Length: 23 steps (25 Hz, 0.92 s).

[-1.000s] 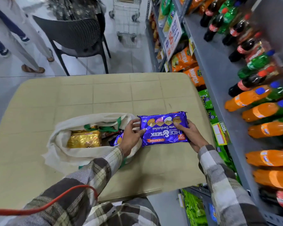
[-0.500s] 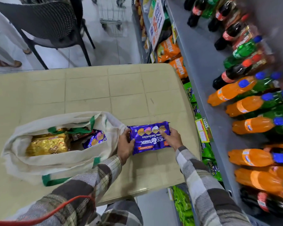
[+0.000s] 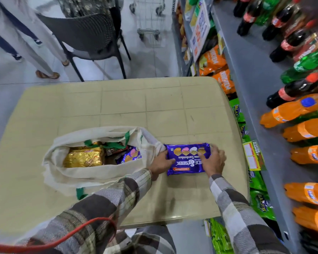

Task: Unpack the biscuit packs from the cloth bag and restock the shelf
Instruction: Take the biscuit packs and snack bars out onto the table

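1. Both hands, left (image 3: 161,165) and right (image 3: 212,161), clasp a purple biscuit pack (image 3: 186,158) by its ends, flat on the table (image 3: 136,107).
2. The cloth bag (image 3: 92,173) lies open just left, touching the left hand, holding a gold pack (image 3: 84,156) and another purple one.
3. The shelf (image 3: 255,79) of bottles runs along the right.

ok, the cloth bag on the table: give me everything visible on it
The cloth bag is off-white fabric with green trim, soft and slumped on its side on the beige table, mouth open toward the camera. Inside show a gold foil pack, a purple biscuit pack and something dark between them. The left hand lies against its right edge, beside the purple pack that both hands hold on the table.
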Each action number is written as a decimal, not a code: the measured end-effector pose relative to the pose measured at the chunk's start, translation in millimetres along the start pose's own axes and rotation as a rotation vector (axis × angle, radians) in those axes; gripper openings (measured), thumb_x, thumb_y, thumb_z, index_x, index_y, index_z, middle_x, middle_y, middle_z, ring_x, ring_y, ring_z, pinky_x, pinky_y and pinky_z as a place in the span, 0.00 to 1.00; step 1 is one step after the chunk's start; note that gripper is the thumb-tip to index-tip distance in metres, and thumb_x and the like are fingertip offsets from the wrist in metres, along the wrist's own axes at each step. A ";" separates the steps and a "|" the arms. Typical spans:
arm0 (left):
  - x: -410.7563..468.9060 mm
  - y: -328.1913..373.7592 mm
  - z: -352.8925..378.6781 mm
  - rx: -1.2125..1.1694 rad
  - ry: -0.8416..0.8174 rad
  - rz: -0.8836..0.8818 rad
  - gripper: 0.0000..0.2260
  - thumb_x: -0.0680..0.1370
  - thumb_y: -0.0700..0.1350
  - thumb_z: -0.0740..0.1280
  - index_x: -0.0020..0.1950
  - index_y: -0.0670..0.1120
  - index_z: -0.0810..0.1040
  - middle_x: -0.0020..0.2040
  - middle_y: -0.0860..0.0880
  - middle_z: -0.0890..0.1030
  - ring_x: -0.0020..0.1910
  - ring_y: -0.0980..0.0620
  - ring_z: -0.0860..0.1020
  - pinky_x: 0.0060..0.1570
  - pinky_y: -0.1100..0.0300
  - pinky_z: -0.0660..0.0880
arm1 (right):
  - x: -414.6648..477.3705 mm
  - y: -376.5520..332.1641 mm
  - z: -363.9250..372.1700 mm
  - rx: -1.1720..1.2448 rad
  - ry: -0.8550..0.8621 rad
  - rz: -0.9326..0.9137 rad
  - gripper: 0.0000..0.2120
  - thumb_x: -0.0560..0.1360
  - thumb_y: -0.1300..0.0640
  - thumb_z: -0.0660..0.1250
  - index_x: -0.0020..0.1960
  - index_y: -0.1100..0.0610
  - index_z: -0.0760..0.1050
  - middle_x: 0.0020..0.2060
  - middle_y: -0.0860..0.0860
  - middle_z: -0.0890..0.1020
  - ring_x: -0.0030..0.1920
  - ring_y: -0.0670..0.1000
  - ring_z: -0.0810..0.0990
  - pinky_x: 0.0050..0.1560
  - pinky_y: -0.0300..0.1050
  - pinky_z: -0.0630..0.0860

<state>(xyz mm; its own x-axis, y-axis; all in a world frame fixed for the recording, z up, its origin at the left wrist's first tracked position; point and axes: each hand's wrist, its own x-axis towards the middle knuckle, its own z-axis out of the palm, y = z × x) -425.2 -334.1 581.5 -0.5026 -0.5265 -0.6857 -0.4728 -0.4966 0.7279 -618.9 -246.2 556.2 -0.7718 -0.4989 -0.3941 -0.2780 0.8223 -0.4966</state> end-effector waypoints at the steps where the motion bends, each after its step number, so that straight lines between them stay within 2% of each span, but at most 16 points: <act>1: -7.1 4.4 -8.7 0.005 -0.022 -0.002 0.16 0.80 0.41 0.66 0.68 0.42 0.73 0.60 0.47 0.80 0.57 0.51 0.80 0.55 0.60 0.77 | -5.0 -9.5 3.5 -0.022 0.050 -0.063 0.26 0.73 0.54 0.74 0.68 0.54 0.71 0.60 0.58 0.73 0.64 0.61 0.70 0.64 0.57 0.71; 3: -22.0 11.0 -34.3 0.000 -0.016 0.077 0.13 0.80 0.45 0.67 0.64 0.43 0.77 0.58 0.48 0.82 0.56 0.53 0.81 0.55 0.61 0.78 | -19.5 -38.4 14.0 0.054 0.099 -0.227 0.25 0.73 0.58 0.72 0.68 0.53 0.72 0.59 0.55 0.72 0.62 0.57 0.70 0.64 0.52 0.71; 5: -38.3 14.8 -72.1 -0.033 0.064 0.177 0.08 0.80 0.43 0.67 0.58 0.42 0.79 0.53 0.44 0.84 0.49 0.52 0.83 0.50 0.62 0.80 | -41.9 -76.3 28.4 0.209 0.061 -0.373 0.22 0.74 0.62 0.70 0.66 0.51 0.74 0.56 0.51 0.73 0.56 0.52 0.73 0.60 0.45 0.72; 6: -46.7 15.9 -94.4 -0.017 0.142 0.215 0.08 0.79 0.42 0.68 0.57 0.42 0.80 0.50 0.44 0.85 0.46 0.53 0.83 0.46 0.64 0.81 | -54.6 -96.8 35.9 0.270 0.018 -0.436 0.20 0.74 0.64 0.70 0.64 0.51 0.75 0.54 0.49 0.74 0.52 0.50 0.75 0.57 0.42 0.74; 8: -63.7 14.0 -140.8 0.063 0.335 0.264 0.06 0.78 0.43 0.70 0.54 0.45 0.82 0.46 0.47 0.86 0.40 0.61 0.83 0.37 0.70 0.77 | -79.7 -134.2 54.0 0.334 -0.073 -0.542 0.16 0.74 0.66 0.68 0.60 0.53 0.79 0.48 0.49 0.77 0.45 0.47 0.78 0.48 0.40 0.79; 9: -70.7 10.9 -161.7 0.084 0.420 0.280 0.06 0.76 0.42 0.71 0.52 0.45 0.82 0.45 0.49 0.85 0.39 0.63 0.82 0.36 0.73 0.75 | -91.6 -149.5 65.0 0.352 -0.123 -0.572 0.14 0.75 0.66 0.68 0.57 0.54 0.80 0.46 0.50 0.79 0.42 0.47 0.79 0.45 0.40 0.80; 11: -83.1 2.3 -195.6 0.084 0.565 0.289 0.04 0.76 0.41 0.72 0.50 0.45 0.83 0.45 0.50 0.85 0.42 0.60 0.82 0.38 0.71 0.76 | -115.9 -175.1 89.5 0.389 -0.253 -0.577 0.11 0.75 0.66 0.68 0.54 0.56 0.82 0.44 0.51 0.82 0.42 0.47 0.80 0.44 0.38 0.79; 14: -98.4 -12.3 -225.7 0.136 0.748 0.292 0.03 0.76 0.39 0.70 0.49 0.43 0.82 0.46 0.48 0.85 0.46 0.53 0.82 0.47 0.60 0.79 | -148.9 -199.1 126.5 0.346 -0.492 -0.547 0.08 0.76 0.60 0.71 0.54 0.55 0.81 0.42 0.48 0.83 0.43 0.44 0.81 0.47 0.35 0.78; 16: -106.2 -23.4 -236.5 0.160 0.804 0.275 0.04 0.76 0.38 0.70 0.49 0.43 0.82 0.46 0.48 0.84 0.47 0.51 0.82 0.51 0.57 0.78 | -165.2 -207.5 144.9 0.260 -0.628 -0.509 0.15 0.75 0.53 0.73 0.60 0.55 0.79 0.43 0.45 0.82 0.43 0.40 0.80 0.50 0.37 0.79; 18: -116.3 -35.9 -249.6 0.186 0.811 0.269 0.06 0.76 0.36 0.69 0.51 0.42 0.82 0.49 0.46 0.83 0.50 0.48 0.81 0.55 0.54 0.78 | -179.6 -213.9 160.1 0.195 -0.678 -0.493 0.24 0.73 0.48 0.74 0.65 0.56 0.75 0.48 0.45 0.82 0.46 0.42 0.80 0.53 0.38 0.79; 20: -123.9 -46.4 -260.6 0.275 0.819 0.300 0.08 0.75 0.35 0.68 0.53 0.41 0.81 0.52 0.45 0.80 0.54 0.45 0.79 0.59 0.49 0.76 | -187.4 -218.5 169.9 0.150 -0.684 -0.468 0.30 0.72 0.46 0.75 0.69 0.57 0.72 0.57 0.49 0.82 0.55 0.48 0.81 0.59 0.44 0.79; 23: -131.5 -57.9 -268.5 0.384 0.818 0.291 0.10 0.77 0.39 0.68 0.58 0.40 0.79 0.57 0.43 0.77 0.60 0.45 0.73 0.64 0.52 0.70 | -191.6 -224.9 175.8 0.108 -0.706 -0.421 0.30 0.73 0.46 0.74 0.69 0.58 0.71 0.62 0.53 0.81 0.61 0.53 0.80 0.65 0.52 0.76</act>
<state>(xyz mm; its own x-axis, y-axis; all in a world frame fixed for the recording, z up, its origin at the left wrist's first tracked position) -137.4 -421.4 629.3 -0.0438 -0.9863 -0.1590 -0.6880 -0.0856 0.7207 -308.0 -383.6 607.4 -0.0651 -0.8431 -0.5338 -0.3796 0.5157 -0.7681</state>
